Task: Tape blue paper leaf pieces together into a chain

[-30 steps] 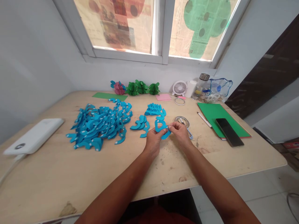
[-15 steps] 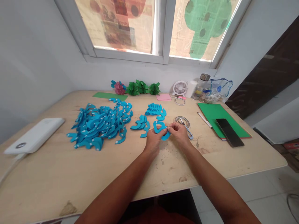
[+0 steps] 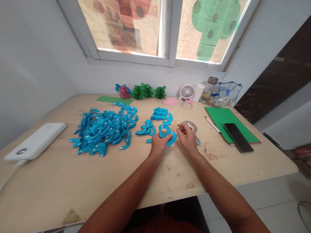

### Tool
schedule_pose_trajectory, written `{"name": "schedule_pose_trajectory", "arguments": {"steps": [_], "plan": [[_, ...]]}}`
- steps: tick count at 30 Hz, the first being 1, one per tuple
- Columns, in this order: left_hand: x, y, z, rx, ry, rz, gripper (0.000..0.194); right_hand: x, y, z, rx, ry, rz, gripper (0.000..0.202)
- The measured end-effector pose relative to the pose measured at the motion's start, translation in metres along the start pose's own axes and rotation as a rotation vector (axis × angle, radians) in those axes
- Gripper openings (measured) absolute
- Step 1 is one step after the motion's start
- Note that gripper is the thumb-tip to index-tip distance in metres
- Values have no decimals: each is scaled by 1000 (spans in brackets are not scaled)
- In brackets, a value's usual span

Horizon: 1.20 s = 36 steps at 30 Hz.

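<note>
Blue paper [image 3: 173, 139] is in left fingers [image 3: 165, 139], right fingers [image 3: 182, 126] unclear in grip, three green ornaments [image 3: 147, 91] behind.

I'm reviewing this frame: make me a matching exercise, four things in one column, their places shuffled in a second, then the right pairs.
Things
1. Curved blue paper piece
2. Black rectangular phone
3. White rectangular power bank
4. Small round white fan

Places
A. Lying across the edge of a green rectangular sheet
B. At the back, beside a white cylinder
C. Held in the left hand
D. At the left end of the pale wooden table

Pairs: 1-C, 2-A, 3-D, 4-B
</note>
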<state>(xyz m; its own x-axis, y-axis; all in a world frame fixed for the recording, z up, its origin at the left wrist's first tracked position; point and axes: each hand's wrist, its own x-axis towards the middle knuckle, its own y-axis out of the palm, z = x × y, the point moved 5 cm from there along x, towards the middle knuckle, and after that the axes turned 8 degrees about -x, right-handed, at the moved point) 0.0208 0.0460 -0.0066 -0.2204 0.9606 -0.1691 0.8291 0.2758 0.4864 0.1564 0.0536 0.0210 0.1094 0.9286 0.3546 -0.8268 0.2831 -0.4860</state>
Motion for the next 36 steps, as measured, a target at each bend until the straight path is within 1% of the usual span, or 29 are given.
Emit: {"name": "schedule_pose_trajectory", "arguments": {"steps": [2,6,9,12,16,19,22,26,31,36], "plan": [[0,1,0,8,4,9,18,2,1,-6,74,53,23,19],[1,2,1,12,-7,53,19,4,11,-12,188,118,184,15],[3,2,3,17,-18,71,21,3,16,-14,209,137,228,14],[4,3,4,-15,-64,127,23,4,16,-17,243,161,227,16],[0,9,2,-138,-184,236,34,6,12,-21,316,227,176,17],[-1,11,-2,-199,-242,271,41,7,9,-22,344,263,137,18],[0,11,-2,-225,-262,293,44,7,8,-22,366,294,117,19],[1,10,3,-180,-225,269,37,4,10,-18,389,311,147,19],[2,5,4,-98,-140,185,28,-1,17,-7,390,275,250,18],[5,2,4,-72,-116,170,26,-3,20,-3,423,251,297,28]]}}
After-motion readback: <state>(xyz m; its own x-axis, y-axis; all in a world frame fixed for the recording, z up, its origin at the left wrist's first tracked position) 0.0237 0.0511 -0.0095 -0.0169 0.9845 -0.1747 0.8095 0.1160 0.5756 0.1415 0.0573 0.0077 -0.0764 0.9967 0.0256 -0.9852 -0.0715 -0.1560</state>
